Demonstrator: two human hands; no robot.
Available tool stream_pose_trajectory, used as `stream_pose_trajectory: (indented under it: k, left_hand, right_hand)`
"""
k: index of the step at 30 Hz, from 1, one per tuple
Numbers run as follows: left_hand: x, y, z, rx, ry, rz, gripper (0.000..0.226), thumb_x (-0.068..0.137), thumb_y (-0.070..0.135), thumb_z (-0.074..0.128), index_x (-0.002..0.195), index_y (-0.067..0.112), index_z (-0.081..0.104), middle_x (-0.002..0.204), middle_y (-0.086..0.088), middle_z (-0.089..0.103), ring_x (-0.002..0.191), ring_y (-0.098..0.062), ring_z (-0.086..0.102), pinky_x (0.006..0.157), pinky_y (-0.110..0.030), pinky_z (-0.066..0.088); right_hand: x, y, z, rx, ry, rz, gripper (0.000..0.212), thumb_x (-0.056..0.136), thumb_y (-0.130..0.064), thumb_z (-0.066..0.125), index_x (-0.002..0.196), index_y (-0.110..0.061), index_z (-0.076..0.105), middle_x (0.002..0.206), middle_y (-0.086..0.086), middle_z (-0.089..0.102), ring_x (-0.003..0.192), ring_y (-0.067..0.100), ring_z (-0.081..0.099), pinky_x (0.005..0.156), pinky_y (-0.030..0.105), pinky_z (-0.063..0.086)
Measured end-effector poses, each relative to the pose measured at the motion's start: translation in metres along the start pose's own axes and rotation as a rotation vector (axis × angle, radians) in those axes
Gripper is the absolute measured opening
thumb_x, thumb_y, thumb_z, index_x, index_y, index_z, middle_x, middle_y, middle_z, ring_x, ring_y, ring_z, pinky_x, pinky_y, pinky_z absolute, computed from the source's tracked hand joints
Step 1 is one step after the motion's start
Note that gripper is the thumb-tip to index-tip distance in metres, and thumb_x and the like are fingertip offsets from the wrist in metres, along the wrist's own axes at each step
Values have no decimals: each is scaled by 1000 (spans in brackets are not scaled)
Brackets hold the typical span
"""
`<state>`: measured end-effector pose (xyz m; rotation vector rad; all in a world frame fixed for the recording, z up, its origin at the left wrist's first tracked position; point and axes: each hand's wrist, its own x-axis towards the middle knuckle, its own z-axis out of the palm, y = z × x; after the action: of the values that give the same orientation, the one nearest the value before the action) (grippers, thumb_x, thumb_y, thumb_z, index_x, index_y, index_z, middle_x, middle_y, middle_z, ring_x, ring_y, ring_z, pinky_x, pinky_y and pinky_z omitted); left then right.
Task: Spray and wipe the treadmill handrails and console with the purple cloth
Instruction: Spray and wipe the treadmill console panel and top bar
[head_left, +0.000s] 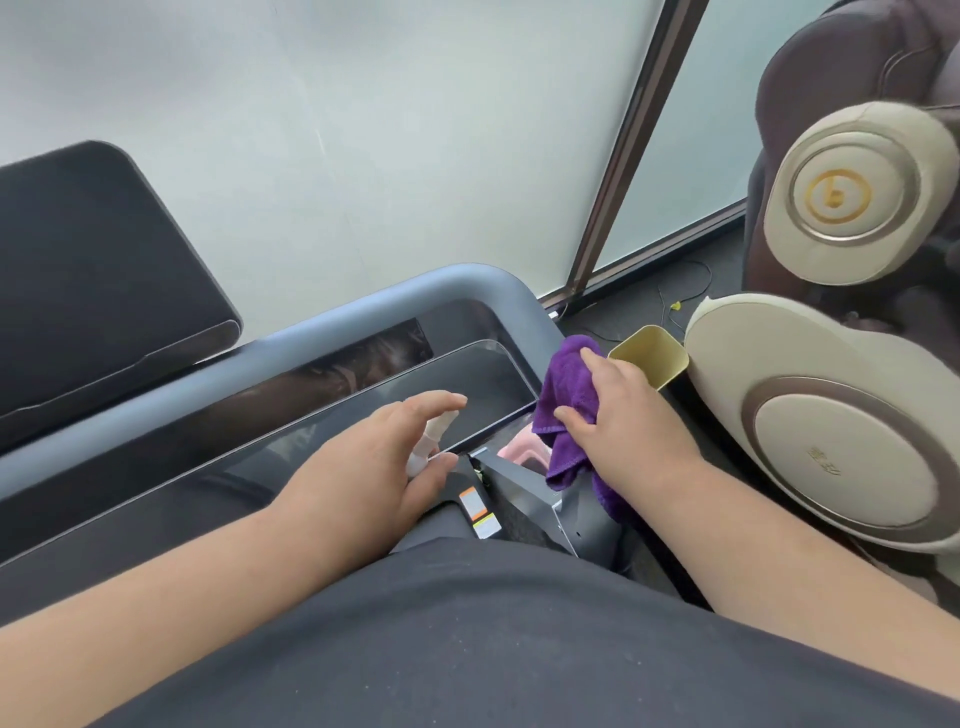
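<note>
1. Head view: right hand (631, 421) grips the purple cloth (566, 410), thumb and fingers curled round it, pressing it on the right corner of the gray handrail (322, 332).
2. Cloth bunches under the palm; loose folds hang below the thumb, beside the console (467, 384) edge.
3. Left hand (374, 462) holds a small white spray bottle (431, 441), index finger stretched over the nozzle, thumb beneath; it hovers over the glossy black console panel.
4. Rail curves round the console's far and right edges; frosted glass wall (363, 130) just behind.
5. Right of the rail: a yellow bin (652, 356) near the cloth hand, then a beige massage chair (831, 415).
</note>
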<state>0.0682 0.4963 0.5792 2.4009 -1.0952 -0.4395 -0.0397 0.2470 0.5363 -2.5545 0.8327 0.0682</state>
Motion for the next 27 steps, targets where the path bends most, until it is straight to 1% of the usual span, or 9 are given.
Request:
stream_pose_trajectory:
  k: [3,6,9,12,15,20,24,26,27]
  left_hand:
    - [-6,-9,-4,-24,25,-46,51,90,49,52,129,61,22,102,21,58,83,-5,57,73,-25,42]
    - [-9,-9,-5,-28,30,-44,51,89,49,53,128,60,22,100,21,58,81,-5,55,73,-25,42]
    - [-11,-8,-7,-19,40,-39,51,89,47,54,126,60,23,101,20,58,81,-4,53,73,-25,40]
    - [-17,-10,-9,-23,66,-48,55,90,45,58,128,61,23,101,23,56,82,-4,54,74,-24,41]
    - [-23,-12,-9,-14,79,-43,57,90,42,61,129,60,23,99,25,55,81,-2,53,73,-20,38]
    - [-27,-17,-7,-29,60,-78,57,90,44,60,128,62,21,97,28,54,83,-4,55,75,-22,40]
    - [-28,-16,-8,-32,89,-67,56,89,46,59,128,61,23,99,24,57,82,-5,56,73,-22,40]
    - [-30,-19,-8,-34,104,-69,55,89,46,59,129,61,24,100,25,57,82,-3,56,73,-21,40]
    - [-31,-20,-7,-35,104,-70,55,89,47,59,129,61,25,100,27,56,82,0,56,72,-18,39]
  right_hand:
    - [-3,-7,-6,89,125,-81,65,92,-35,66,149,-21,39,141,6,50,127,25,47,106,37,39]
    - [4,-45,-1,104,213,-314,67,88,-30,69,148,-18,41,145,9,49,131,29,45,112,39,34]
    - [18,-87,16,-13,77,-440,70,91,-35,63,152,-22,33,153,9,38,133,32,41,110,45,36]
    - [34,-99,36,-263,-80,-365,67,96,-35,55,154,-25,24,157,9,28,133,32,38,106,44,38]
    - [35,-97,41,-342,-146,-264,66,97,-31,55,153,-22,22,157,14,25,134,33,38,103,44,39]
    - [12,-94,35,-436,-248,-137,62,95,-31,58,147,-15,29,148,18,36,125,33,46,96,42,44]
    - [-8,-88,14,-499,-337,-140,31,92,-29,56,119,-17,50,122,9,57,108,31,54,85,39,48]
    - [-11,-88,3,-449,-325,-156,14,93,-31,53,99,-20,49,109,7,61,95,32,56,78,37,50]
    - [-11,-90,0,-414,-281,-168,15,93,-34,53,96,-20,47,108,7,61,94,32,57,74,35,46]
